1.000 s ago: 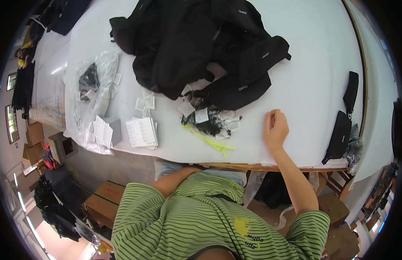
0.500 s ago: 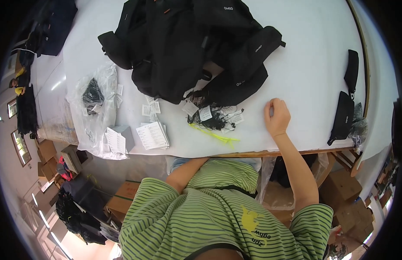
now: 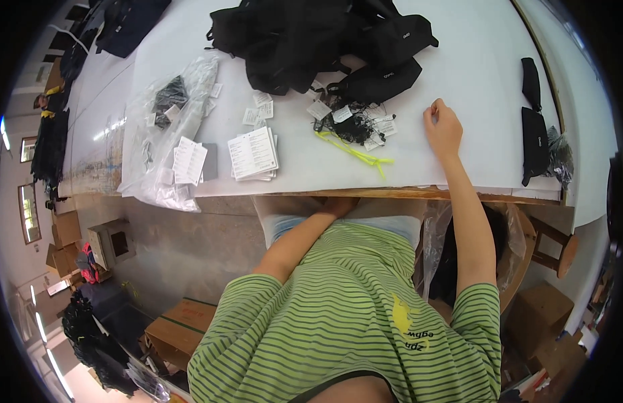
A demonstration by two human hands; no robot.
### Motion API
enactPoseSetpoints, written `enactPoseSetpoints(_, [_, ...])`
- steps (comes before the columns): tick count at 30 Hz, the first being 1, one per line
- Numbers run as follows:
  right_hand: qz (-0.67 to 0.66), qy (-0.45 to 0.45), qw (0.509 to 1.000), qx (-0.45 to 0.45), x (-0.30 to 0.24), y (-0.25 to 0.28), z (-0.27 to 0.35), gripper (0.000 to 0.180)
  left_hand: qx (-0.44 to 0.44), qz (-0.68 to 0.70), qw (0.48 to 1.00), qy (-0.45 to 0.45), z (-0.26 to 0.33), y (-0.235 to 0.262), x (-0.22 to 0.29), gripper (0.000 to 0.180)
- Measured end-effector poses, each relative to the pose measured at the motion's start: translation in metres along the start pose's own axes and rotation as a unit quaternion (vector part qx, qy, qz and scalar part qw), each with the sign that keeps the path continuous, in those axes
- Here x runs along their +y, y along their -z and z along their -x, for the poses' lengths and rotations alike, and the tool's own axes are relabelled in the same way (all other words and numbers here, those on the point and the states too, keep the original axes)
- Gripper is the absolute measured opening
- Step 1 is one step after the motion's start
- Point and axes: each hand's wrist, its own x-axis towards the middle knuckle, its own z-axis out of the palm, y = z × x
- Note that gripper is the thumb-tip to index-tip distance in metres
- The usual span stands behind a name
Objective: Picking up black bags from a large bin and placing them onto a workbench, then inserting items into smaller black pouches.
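My right hand (image 3: 445, 130) rests on the white tabletop near its front edge, fingers curled into a loose fist, and nothing shows in it. To its left lies a tangle of black strings with white tags (image 3: 353, 125), with a bright yellow-green cord (image 3: 355, 153) in front. My left hand (image 3: 339, 205) is down at my lap, below the table edge; its fingers are mostly hidden. A stack of white printed cards (image 3: 253, 154) sits left of the strings. Beyond is a heap of black fabric bags (image 3: 291, 40), with one black pouch (image 3: 380, 82) at its near side.
At the left, a clear plastic bag (image 3: 140, 168) holds black strings and tags, beside a card-covered grey block (image 3: 210, 162). Black pouches (image 3: 536, 146) lie by the right edge. Cardboard boxes (image 3: 180, 329) and a wooden stool (image 3: 556, 248) stand below. A person (image 3: 53, 101) is far left.
The view has shifted, so the tabletop and its things appear higher and more of my left hand and lap shows. My right hand keeps its curled pose on the table.
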Motion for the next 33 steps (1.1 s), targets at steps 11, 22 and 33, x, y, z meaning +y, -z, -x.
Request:
enactPoseSetpoints(11, [0.001, 0.025, 1.0, 0.017, -0.007, -0.005, 0.009, 0.014, -0.22, 0.29, 0.931, -0.015, 0.065, 0.196, 0.194, 0.033])
enactPoseSetpoints(22, [0.009, 0.027, 1.0, -0.01, -0.009, -0.004, 0.001, 0.016, -0.254, 0.721, 0.493, -0.416, 0.052, 0.278, 0.385, 0.025])
enactPoseSetpoints(33, [-0.021, -0.01, 1.0, -0.007, 0.012, 0.0, 0.002, 0.015, -0.442, 0.635, 0.551, -0.313, 0.057, 0.254, 0.316, 0.034])
